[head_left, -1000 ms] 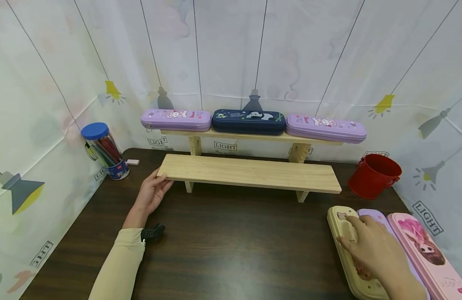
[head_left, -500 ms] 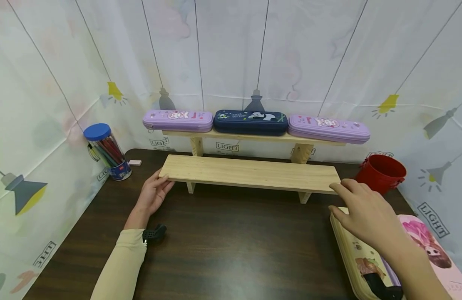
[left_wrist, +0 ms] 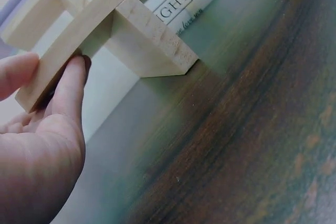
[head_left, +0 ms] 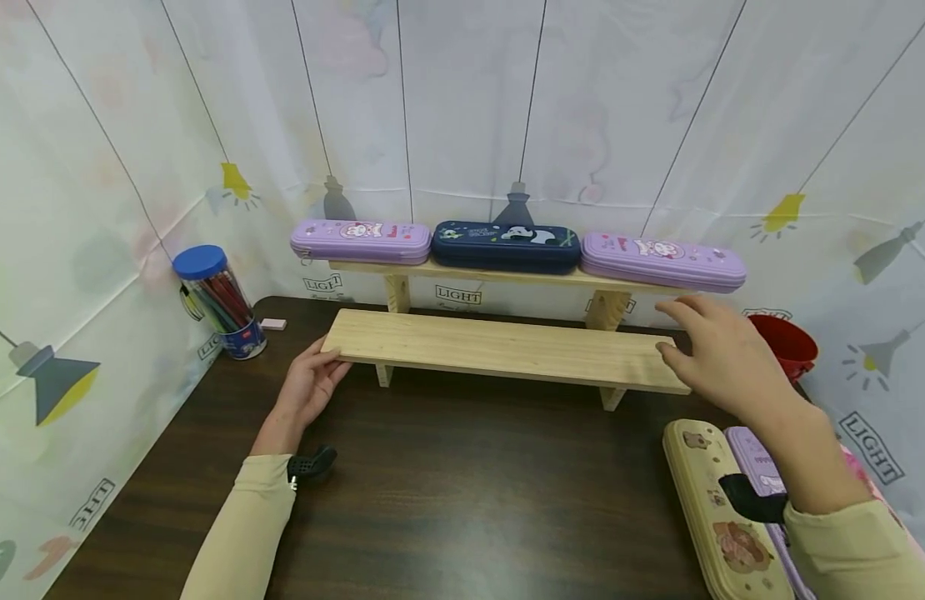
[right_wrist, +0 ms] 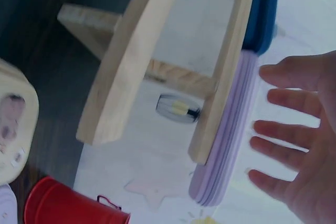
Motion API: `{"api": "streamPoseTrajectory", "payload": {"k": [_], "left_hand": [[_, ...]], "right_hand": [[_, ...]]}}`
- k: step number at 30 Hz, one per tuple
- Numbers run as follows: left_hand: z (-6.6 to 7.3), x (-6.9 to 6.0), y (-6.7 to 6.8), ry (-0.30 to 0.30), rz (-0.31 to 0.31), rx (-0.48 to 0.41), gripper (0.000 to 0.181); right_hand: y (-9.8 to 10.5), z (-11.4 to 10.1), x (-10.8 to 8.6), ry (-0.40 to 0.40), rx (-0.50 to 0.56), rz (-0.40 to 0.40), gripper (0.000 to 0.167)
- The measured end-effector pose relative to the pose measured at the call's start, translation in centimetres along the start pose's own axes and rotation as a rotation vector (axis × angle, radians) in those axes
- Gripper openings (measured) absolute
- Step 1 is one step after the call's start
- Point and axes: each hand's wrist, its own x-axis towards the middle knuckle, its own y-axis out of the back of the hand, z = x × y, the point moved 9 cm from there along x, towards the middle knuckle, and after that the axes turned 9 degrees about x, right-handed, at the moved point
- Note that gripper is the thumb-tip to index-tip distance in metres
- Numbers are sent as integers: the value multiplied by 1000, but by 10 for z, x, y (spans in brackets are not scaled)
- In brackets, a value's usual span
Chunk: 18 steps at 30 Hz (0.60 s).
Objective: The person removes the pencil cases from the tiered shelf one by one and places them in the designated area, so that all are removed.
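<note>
A two-tier wooden shelf (head_left: 507, 343) stands on the dark table. My left hand (head_left: 307, 385) pinches the left end of its lower board; in the left wrist view the thumb lies on one face and a finger on the other. On the upper board lie a purple pencil case (head_left: 361, 243), a navy panda pencil case (head_left: 506, 248) and a second purple pencil case (head_left: 663, 262). My right hand (head_left: 732, 358) hangs in the air by the shelf's right end, its fingers spread and holding nothing. In the right wrist view the fingertips are nearest the right purple case.
At the right front lie a cream pencil case (head_left: 721, 508), a purple one (head_left: 755, 460) and a partly hidden pink one (head_left: 856, 467). A red bucket (head_left: 788, 340) stands behind my right hand. To the left are a blue-lidded pen jar (head_left: 221, 300) and a small eraser (head_left: 273, 324).
My right hand has lifted off the cases at the right front and moved up and back toward the shelf's right end. My left hand keeps its grip on the board.
</note>
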Motion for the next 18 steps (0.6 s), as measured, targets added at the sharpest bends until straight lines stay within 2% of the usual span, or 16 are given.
{"api": "streamPoseTrajectory", "payload": {"k": [6,13,18], "left_hand": [[1,1,0,16,15,5,61],[-1,2,2,34,51,21,66],[-4,3,3,45,53,5,70]], "right_hand": [[8,18,27,3,8,56,55],[0,30,51,7,1,45,59],[3,32,65,30,32,134,53]]}}
